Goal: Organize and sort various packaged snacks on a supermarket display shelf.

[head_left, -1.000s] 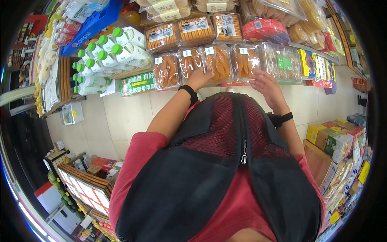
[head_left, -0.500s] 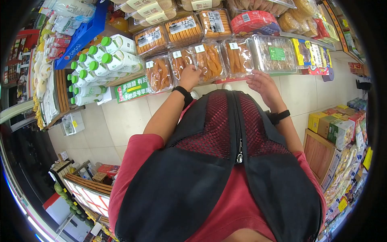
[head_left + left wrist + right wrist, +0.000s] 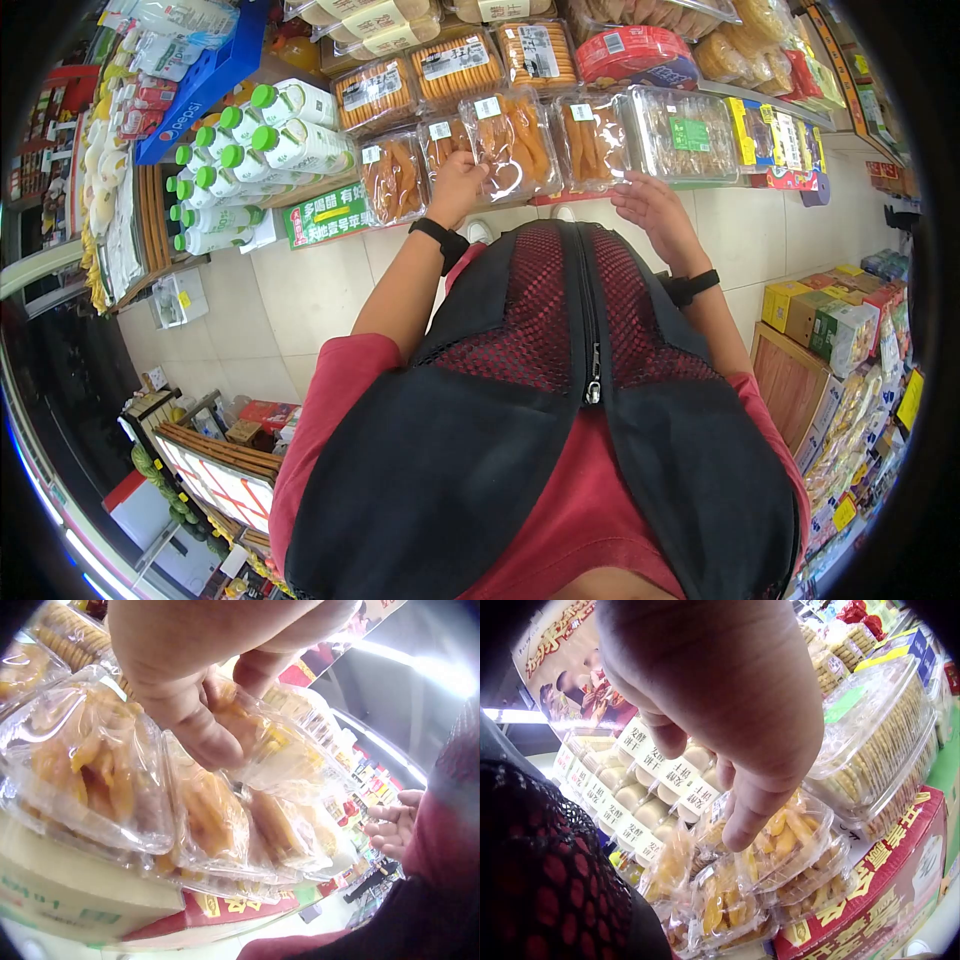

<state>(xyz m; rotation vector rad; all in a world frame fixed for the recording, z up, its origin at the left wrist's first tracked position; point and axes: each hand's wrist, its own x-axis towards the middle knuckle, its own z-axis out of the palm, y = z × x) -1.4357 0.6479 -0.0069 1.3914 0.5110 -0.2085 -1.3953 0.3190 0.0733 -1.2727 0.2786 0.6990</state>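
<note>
Clear packs of orange dried fruit stand side by side along the shelf's front. My left hand [image 3: 458, 190] pinches the near left edge of one pack [image 3: 515, 145], which stands raised and tilted above its neighbours. In the left wrist view the thumb and fingers of my left hand [image 3: 202, 682] hold the edge of this pack [image 3: 274, 742], with other packs below. My right hand [image 3: 655, 212] is held relaxed, its fingers loosely extended, in front of the pack on the right [image 3: 592, 140]. Seen from the right wrist, my right hand [image 3: 727, 705] hangs over fruit packs [image 3: 784, 844].
Green-capped bottles [image 3: 300, 140] stand at the left, by a blue Pepsi crate [image 3: 205, 90]. Behind the fruit lie biscuit packs [image 3: 455, 70] and a red round box [image 3: 630, 55]. A clear tray with a green label [image 3: 685, 135] sits to the right.
The pack in my left hand has come up and shifted slightly left, now overlapping its left neighbour. My left hand has moved slightly left with it. The right hand has barely moved over the last half second.
</note>
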